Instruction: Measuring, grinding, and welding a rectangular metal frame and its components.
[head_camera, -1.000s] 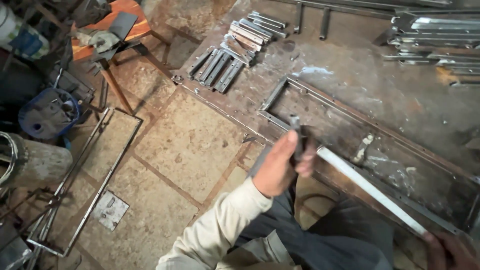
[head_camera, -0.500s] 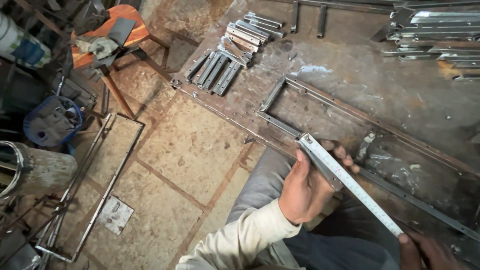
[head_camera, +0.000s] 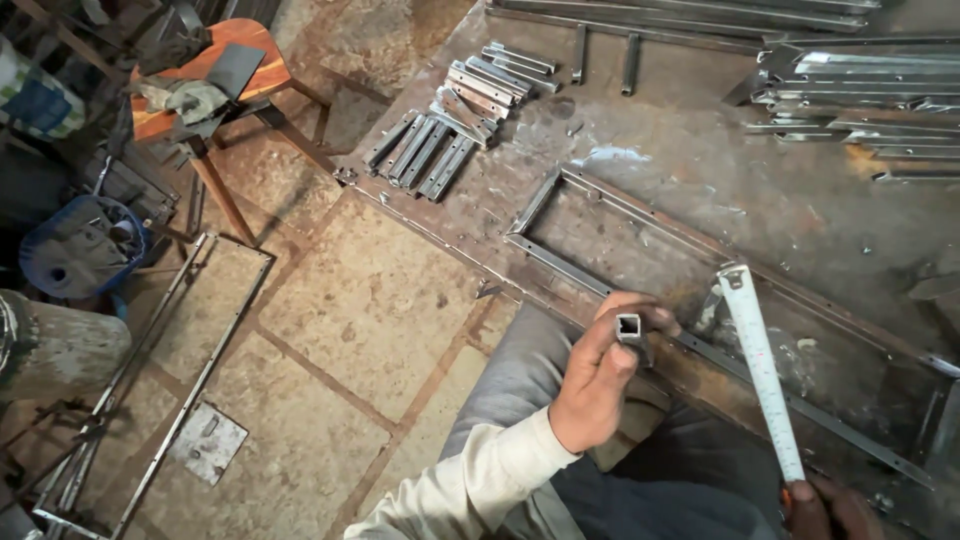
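- Since half a second ago the left hand (head_camera: 590, 385) has let go of the white steel measuring tape blade (head_camera: 762, 372) and now shows a short square hollow steel tube offcut (head_camera: 629, 327), open end up; the blade has swung over to the right of those fingers, its tip nearer the far rail.
- The left fingers are clamped round the offcut, thumb on one side, the rest curled over the top; only its open mouth shows past the knuckles.
- The right hand (head_camera: 825, 508), low at the edge of view, pinches the near end of the blade; how tightly I cannot tell, most of it being cut off.
- Just beyond the left fingertips runs the near rail of the long rectangular frame of thin grey steel bar (head_camera: 560, 262), lying flat on the rusty steel plate workbench (head_camera: 680, 175).
- To my eye, doing this well means holding the offcut square against the rail, end flush, and the blade flat and straight; a bowed blade would read false.
- Far from the fingers, up and left, lies a row of cut grey steel tube pieces (head_camera: 425, 155); an orange wooden stool (head_camera: 215, 75) stands on the stone floor.
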